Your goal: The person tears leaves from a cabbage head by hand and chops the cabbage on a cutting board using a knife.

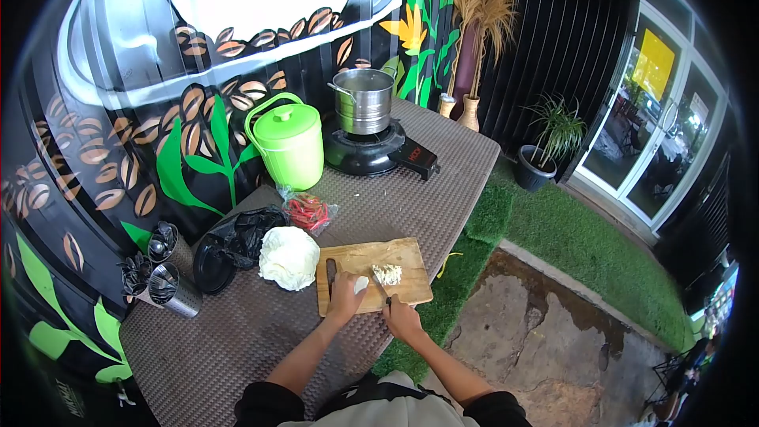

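A wooden cutting board [411,257] lies near the table's front edge. My left hand [345,300] is closed on a pale white vegetable piece [361,285] over the board; its exact kind cannot be made out. In my right hand [403,319] is a knife [380,285], its blade pointing away from me between that piece and a small heap of chopped white bits [387,273]. A dark brown strip [331,271] shows along the board's left side, partly behind my left hand. Left of the board sits a pale cabbage [289,258].
Behind the cabbage are a clear bag of red chillies [307,212] and a black plastic bag [251,233]. A lidded green bucket [289,146] stands beside a portable stove [360,150] bearing a steel pot [363,103]. Metal cutlery holders [175,291] stand at left.
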Demonstrator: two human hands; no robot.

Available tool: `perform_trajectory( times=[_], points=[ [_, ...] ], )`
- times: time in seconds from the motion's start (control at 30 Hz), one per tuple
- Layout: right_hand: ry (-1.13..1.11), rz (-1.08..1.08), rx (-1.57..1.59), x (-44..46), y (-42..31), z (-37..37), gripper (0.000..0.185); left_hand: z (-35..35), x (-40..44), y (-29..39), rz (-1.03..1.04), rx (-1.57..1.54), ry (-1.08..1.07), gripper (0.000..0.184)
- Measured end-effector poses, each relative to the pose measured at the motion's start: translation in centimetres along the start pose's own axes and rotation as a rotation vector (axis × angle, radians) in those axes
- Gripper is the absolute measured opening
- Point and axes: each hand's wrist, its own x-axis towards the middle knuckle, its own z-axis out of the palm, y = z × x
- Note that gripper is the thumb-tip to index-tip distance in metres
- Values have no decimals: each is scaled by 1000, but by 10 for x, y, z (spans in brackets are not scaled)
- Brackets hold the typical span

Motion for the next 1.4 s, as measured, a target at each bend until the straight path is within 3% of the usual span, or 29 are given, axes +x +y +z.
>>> perform_trajectory(
  times=[0.03, 0.1, 0.2, 0.3, 0.5, 0.7, 0.8, 0.97, 1.27, 1.4],
  points=[
    [-24, 9, 15, -1, -1, -3, 34, 3, 0, -3, 1, 0, 2, 33],
    [-46, 17, 29, -1, -3, -7, 34, 6, 5, -8, 198, 19, 0, 36],
    [-32, 10, 28, 0, -4, -5, 32, 6, 9, -11, 257, 123, -121, 34],
    [-11, 12, 36, 1, -5, 2, 33, 8, 6, -10, 323, 255, -97, 31],
    [-91, 69, 2, 4, -12, 1, 36, 8, -1, -7, 328, 209, 16, 31],
    [-138, 145, -18, 11, -8, 14, 35, 6, 0, -13, 345, 110, 0, 29],
    [-13, 0, -111, 27, 0, 22, 36, 9, 0, -18, 384, 116, 25, 30],
    [-166, -11, -107, 41, -9, -9, 38, 1, -2, -10, 362, 109, 37, 30],
    [97, -43, -175, 21, 1, 39, 34, 4, -3, -13, 361, 111, 42, 28],
    [0, -30, -177, 31, -14, 11, 35, 2, -1, -13, 400, 139, 62, 27]
  ],
)
